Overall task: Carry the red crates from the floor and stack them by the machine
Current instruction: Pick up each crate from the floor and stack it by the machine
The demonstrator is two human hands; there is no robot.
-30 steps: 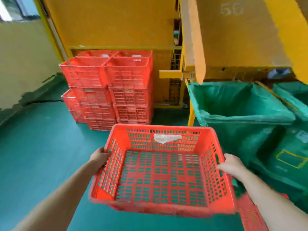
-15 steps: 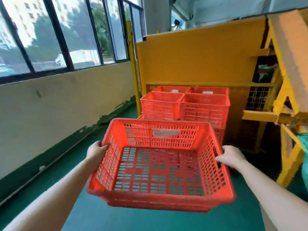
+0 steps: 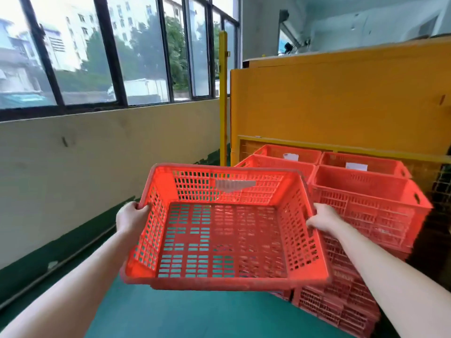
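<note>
The yellow machine (image 3: 341, 98) backs four stacks of red crates (image 3: 363, 206) on the green floor (image 3: 195, 315). The carry looks nearly over: next, lift and align the empty red crate (image 3: 224, 228) over a stack. It hangs mid-air, mouth up, tilted toward the wearer, long axis left-right. Left hand (image 3: 131, 217) and right hand (image 3: 322, 217) clamp its end rims.

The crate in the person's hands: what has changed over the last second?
The person has walked the crate toward the stacked crates by the yellow machine; the stack now looks much nearer and sits to the right, and the green bins have left the view. The crate rides higher, about level with the stack's top. Unchanged: left hand and right hand keep the same grip on its side rims; the crate is empty.
</note>
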